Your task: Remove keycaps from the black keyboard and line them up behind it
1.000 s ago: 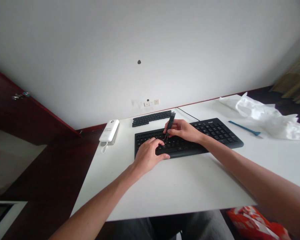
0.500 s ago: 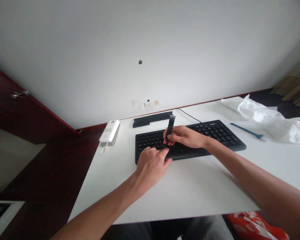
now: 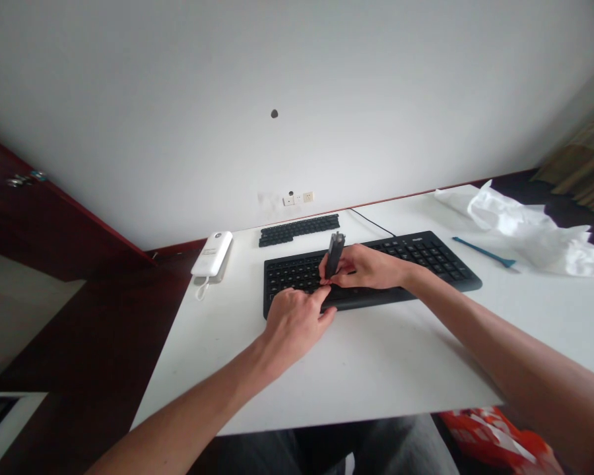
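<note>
A black keyboard [image 3: 435, 262] lies on the white table, partly covered by both hands. My right hand [image 3: 371, 267] is closed around a dark, narrow, upright tool [image 3: 334, 254], its lower end down at the keys; its exact kind I cannot make out. My left hand [image 3: 297, 316] rests on the near left part of the keyboard, thumb apart at the front edge and index finger stretched toward the right fingertips. Behind the keyboard lies a set of black keycaps [image 3: 299, 229] in rows. The keys under my fingers are hidden.
At the left stands a white power bank [image 3: 212, 254] with a looped strap. A blue thin tool [image 3: 485, 251] lies right of the keyboard, beside a crumpled white bag [image 3: 534, 234]. A black cable [image 3: 373, 221] runs behind the keyboard. The wall carries sockets [image 3: 297, 198].
The whole view has shifted slightly. The dark tool in my right hand now shows at a different angle, turned a little. My left hand stays in place on the keyboard.
</note>
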Tool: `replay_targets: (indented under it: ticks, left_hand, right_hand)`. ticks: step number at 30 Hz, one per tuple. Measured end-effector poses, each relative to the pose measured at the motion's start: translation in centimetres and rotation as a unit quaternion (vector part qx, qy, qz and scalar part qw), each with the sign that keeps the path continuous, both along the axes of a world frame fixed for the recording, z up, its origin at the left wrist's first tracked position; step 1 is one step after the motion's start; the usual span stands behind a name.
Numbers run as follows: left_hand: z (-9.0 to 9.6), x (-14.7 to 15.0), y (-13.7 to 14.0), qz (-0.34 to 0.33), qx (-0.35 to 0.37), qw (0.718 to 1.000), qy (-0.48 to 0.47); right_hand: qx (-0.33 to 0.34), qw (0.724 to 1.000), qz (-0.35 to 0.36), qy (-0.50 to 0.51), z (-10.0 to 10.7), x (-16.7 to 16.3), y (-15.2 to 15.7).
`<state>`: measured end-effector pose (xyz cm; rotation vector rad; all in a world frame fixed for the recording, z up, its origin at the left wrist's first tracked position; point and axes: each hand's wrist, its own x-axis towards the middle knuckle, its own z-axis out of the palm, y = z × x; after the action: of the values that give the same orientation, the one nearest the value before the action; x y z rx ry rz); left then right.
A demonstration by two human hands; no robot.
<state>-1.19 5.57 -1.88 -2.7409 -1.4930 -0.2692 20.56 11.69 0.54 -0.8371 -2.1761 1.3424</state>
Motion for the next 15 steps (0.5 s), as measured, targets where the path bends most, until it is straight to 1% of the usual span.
replay_targets:
  ticks: [5, 9, 13, 15]
  left_hand:
    - [0.3, 0.1, 0.0, 0.007, -0.009, 1.000, -0.001]
    - [0.5, 0.1, -0.1, 0.002, -0.020, 1.000, -0.001]
    - [0.2, -0.1, 0.0, 0.000, -0.008, 1.000, -0.004]
    - [-0.1, -0.1, 0.0, 0.000, -0.002, 1.000, -0.005]
  right_hand:
    - [-0.007, 1.000, -0.012, 0.018, -0.5, 0.5, 0.4]
    - [-0.044, 0.998, -0.007, 0.049, -1.2, 0.9, 0.8]
    - [-0.083, 0.993, -0.001, 0.083, -1.6, 0.9, 1.1]
    - [-0.086, 0.992, -0.007, 0.091, -1.5, 0.8, 1.1]
